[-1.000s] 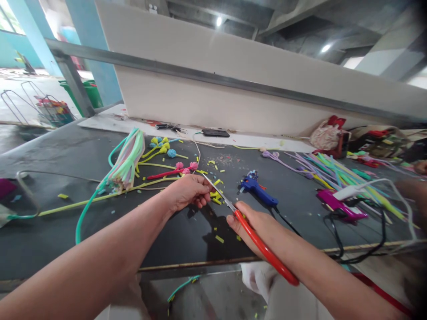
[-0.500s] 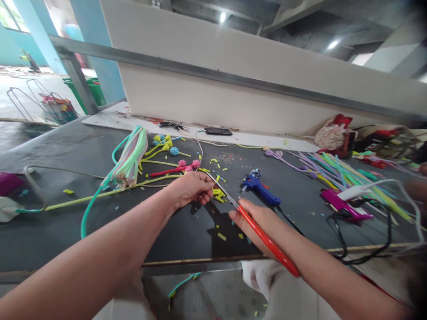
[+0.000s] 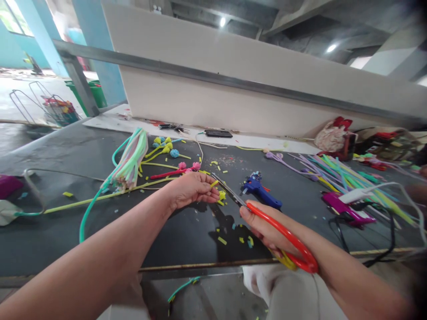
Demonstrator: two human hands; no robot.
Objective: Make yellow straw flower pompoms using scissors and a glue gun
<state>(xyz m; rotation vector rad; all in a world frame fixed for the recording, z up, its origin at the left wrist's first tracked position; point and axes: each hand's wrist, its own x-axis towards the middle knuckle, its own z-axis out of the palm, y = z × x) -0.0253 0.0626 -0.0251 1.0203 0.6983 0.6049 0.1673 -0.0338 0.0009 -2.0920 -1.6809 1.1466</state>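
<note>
My right hand point(image 3: 263, 220) is wrapped round the handles of a pair of scissors point(image 3: 283, 231) with a red handle and a yellowish part below it. The metal blades point up and left, their tips close to my left hand point(image 3: 199, 187). Between the left thumb and fingers is pinched a small yellow strip point(image 3: 214, 183), its end showing near the blades. Just beyond the left fingertips, yellow cut bits point(image 3: 221, 197) lie on the dark table point(image 3: 187, 231). Pink flowers on a red stem point(image 3: 170, 171) rest behind my left hand.
A blue glue gun point(image 3: 262, 191) lies right of centre. Bundles of pastel pipe cleaners lie at left point(image 3: 131, 160) and right point(image 3: 353, 178). Near the right bundle is a purple device point(image 3: 347, 211) with cables. A phone point(image 3: 218, 133) lies at the back.
My right hand has turned and moved slightly right and down, showing more of the scissors' handles. The left fingers have shifted a little right, and the yellow strip now shows between them.
</note>
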